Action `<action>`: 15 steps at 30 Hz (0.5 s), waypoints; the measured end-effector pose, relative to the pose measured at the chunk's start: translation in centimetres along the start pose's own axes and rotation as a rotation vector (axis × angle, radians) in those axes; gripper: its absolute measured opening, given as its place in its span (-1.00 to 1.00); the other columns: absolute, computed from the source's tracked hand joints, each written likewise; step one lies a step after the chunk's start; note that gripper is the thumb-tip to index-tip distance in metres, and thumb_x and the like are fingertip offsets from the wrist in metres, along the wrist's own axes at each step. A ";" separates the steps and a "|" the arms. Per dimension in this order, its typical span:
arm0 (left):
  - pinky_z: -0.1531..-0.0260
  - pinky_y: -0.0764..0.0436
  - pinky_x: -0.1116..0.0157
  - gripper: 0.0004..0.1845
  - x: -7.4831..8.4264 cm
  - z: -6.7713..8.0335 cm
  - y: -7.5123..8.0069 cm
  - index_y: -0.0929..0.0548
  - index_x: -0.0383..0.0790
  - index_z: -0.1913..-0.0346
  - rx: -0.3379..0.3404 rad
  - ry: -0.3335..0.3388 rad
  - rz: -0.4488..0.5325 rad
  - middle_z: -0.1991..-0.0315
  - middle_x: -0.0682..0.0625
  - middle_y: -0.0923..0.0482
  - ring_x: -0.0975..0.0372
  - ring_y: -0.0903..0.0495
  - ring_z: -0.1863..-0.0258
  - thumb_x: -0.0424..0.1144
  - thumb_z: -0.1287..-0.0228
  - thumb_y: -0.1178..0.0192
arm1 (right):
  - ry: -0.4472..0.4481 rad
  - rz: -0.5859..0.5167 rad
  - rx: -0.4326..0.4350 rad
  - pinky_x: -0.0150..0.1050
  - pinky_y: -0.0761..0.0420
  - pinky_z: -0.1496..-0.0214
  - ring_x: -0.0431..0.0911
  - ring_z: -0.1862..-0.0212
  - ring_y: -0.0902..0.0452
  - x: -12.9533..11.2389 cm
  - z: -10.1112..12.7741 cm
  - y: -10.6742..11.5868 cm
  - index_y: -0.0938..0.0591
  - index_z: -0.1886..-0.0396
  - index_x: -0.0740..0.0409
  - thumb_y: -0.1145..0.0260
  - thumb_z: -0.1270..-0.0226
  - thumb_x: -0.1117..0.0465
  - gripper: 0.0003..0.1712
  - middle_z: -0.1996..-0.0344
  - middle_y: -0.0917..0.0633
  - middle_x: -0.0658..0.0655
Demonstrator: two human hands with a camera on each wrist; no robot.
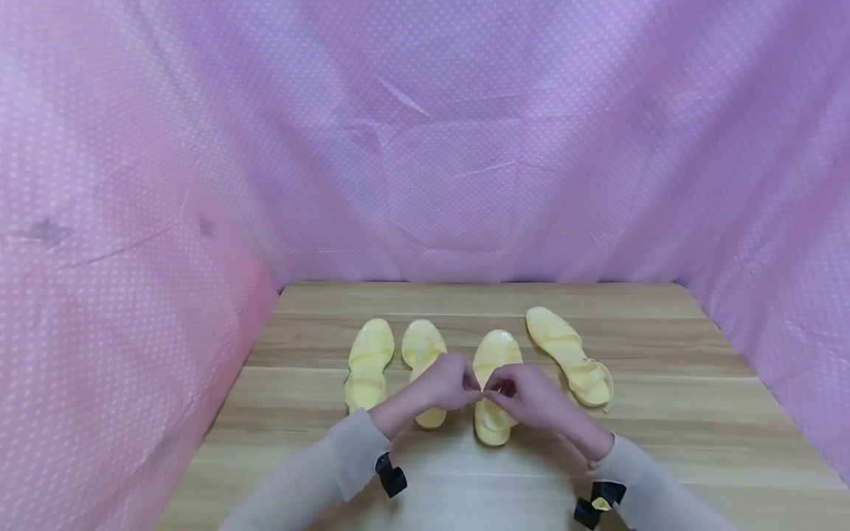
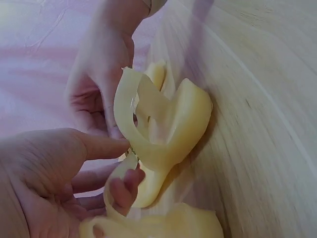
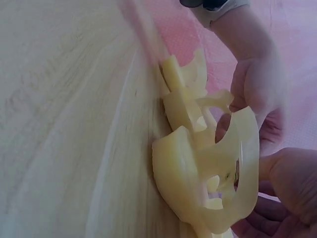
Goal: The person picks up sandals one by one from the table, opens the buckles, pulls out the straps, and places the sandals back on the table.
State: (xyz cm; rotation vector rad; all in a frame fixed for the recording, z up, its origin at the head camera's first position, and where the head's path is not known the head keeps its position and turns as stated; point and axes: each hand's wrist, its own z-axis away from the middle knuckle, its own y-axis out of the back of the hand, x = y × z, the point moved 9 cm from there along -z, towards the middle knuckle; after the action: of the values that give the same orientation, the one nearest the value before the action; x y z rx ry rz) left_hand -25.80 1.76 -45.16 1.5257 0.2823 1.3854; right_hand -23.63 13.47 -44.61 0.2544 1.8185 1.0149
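A pale yellow jelly sandal (image 1: 496,352) lies sole down on the table between my two hands, its toe pointing away. My left hand (image 1: 450,381) comes in from the left, and its thumb and fingers pinch the sandal's strap (image 2: 130,157) at a small buckle. From the right, my right hand (image 1: 529,394) meets it at the same side of the sandal, fingers curled at the strap; its fingertips are partly hidden behind the ankle band (image 3: 246,148). A matching sandal (image 1: 422,343) sits beneath my left wrist, partly covered.
Another yellow sandal (image 1: 370,354) lies at the left, beside my left forearm. Farther right, one more sandal (image 1: 564,346) lies slanted with its ankle strap splayed. The wooden table (image 1: 697,413) is enclosed by pink dotted curtains (image 1: 451,162) at the back and sides.
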 end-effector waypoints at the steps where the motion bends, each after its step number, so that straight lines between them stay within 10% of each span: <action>1: 0.41 -0.59 0.49 -0.91 -0.1 0.0 0.0 -0.88 -0.16 0.30 -0.003 -0.006 -0.016 0.44 0.09 -0.80 0.42 -0.59 0.49 -0.22 -0.30 -0.49 | 0.000 -0.004 -0.011 -0.42 -0.64 0.32 -0.44 0.39 -0.55 0.2 -0.2 -0.1 -0.81 0.31 0.00 -0.50 -0.39 0.23 -0.95 0.44 -0.76 -0.17; 15: 0.45 -0.62 0.54 -0.95 -0.6 0.0 -0.3 -0.89 -0.18 0.34 0.034 -0.057 0.103 0.45 0.05 -0.83 0.49 -0.61 0.52 -0.29 -0.24 -0.54 | -0.040 -0.242 -0.175 -0.39 -0.75 0.18 -0.35 0.26 -0.75 3.5 -1.6 -1.1 -0.89 0.28 0.05 -0.59 -0.30 0.19 -0.95 0.32 -0.88 -0.05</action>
State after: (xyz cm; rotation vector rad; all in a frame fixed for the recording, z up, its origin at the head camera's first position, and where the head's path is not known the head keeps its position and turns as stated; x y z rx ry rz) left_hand -25.87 1.40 -45.74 1.6246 0.1957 1.4206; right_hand -26.32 13.94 -47.52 -0.0511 1.6665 0.9824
